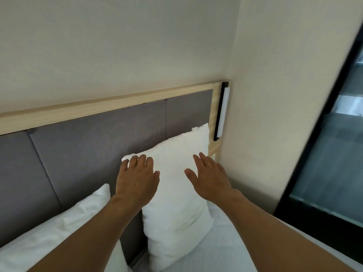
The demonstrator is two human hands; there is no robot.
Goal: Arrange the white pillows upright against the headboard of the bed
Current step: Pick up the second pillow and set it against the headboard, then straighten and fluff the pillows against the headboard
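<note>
A white pillow (177, 209) stands upright against the grey padded headboard (88, 146) at the bed's right end. My left hand (136, 178) lies flat on the pillow's upper left edge, fingers spread over its top. My right hand (209, 177) hovers flat over the pillow's upper right part, fingers apart; contact is unclear. A second white pillow (59, 230) leans against the headboard at the lower left, partly hidden by my left forearm.
The headboard has a pale wooden frame (110, 104). A black-and-white wall fitting (222, 112) sits at its right end. A cream wall (275, 114) closes the right side, with a dark-framed glass panel (334, 154) beyond. White bedsheet (225, 250) lies below.
</note>
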